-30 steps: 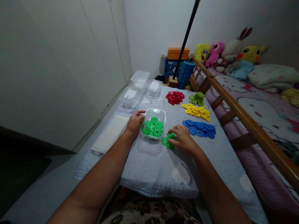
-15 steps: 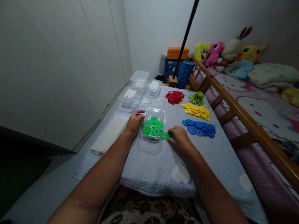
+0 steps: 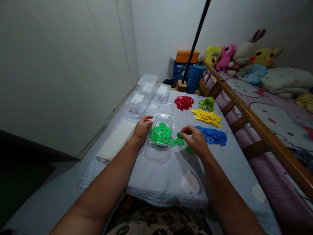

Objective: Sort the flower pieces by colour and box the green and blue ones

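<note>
A clear plastic container [image 3: 161, 116] stands on the cloth-covered table, with several green snowflake-shaped plastic pieces [image 3: 161, 133] heaped inside. My left hand [image 3: 143, 129] grips its left rim between thumb and fingers. Just right of the container, my right hand [image 3: 194, 138] is raised a little above the cloth, pinching a green snowflake piece [image 3: 179, 134] at its fingertips. More loose green pieces [image 3: 180, 141] lie below the fingertips and beside the container. Another green piece [image 3: 189, 149] shows partly under my right hand.
Piles of red [image 3: 184, 102], lime-green [image 3: 206, 103], yellow [image 3: 206, 117] and blue pieces [image 3: 212, 135] lie on the right. Clear containers [image 3: 137, 99] stand at the back left, near a folded cream cloth [image 3: 116, 140]. A wooden bed rail [image 3: 241, 114] runs along the right side.
My right hand has lifted off the cloth and shifted slightly right, now with a green piece at its fingertips. Loose green pieces beneath it have come into view. My left hand stays on the container.
</note>
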`<action>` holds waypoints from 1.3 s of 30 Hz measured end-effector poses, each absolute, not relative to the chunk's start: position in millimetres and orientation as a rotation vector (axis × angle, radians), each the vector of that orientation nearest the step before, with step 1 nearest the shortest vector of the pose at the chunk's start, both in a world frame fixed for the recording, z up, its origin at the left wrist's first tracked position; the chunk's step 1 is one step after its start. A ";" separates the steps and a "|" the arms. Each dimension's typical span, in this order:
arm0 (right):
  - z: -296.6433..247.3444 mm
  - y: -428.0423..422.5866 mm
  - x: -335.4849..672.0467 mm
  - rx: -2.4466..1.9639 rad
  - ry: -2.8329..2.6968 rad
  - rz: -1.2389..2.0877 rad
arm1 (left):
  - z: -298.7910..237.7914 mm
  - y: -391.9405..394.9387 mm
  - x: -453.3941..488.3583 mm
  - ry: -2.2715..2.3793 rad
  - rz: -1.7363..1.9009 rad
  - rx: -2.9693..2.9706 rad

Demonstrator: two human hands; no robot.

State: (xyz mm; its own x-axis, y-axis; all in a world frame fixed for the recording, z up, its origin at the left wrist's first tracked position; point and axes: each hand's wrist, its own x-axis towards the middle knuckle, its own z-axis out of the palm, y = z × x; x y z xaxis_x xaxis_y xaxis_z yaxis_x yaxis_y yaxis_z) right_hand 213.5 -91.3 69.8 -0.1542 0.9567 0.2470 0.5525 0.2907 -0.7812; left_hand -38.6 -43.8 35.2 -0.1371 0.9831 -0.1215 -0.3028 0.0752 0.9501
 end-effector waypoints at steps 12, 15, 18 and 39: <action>81.1 -65.0 156.7 -1.420 -2.166 0.312 | 33.9 -43.2 -39.5 1.131 1.352 0.832; 79.6 -61.9 150.2 -1.494 -2.272 0.244 | 32.8 -42.0 -39.9 1.123 1.346 0.822; 79.1 -62.2 148.6 -1.504 -2.323 0.255 | 31.1 -41.1 -40.0 1.104 1.343 0.798; 47.4 -72.3 222.0 -1.823 -2.427 0.340 | 34.6 -44.2 -39.5 1.160 1.364 0.856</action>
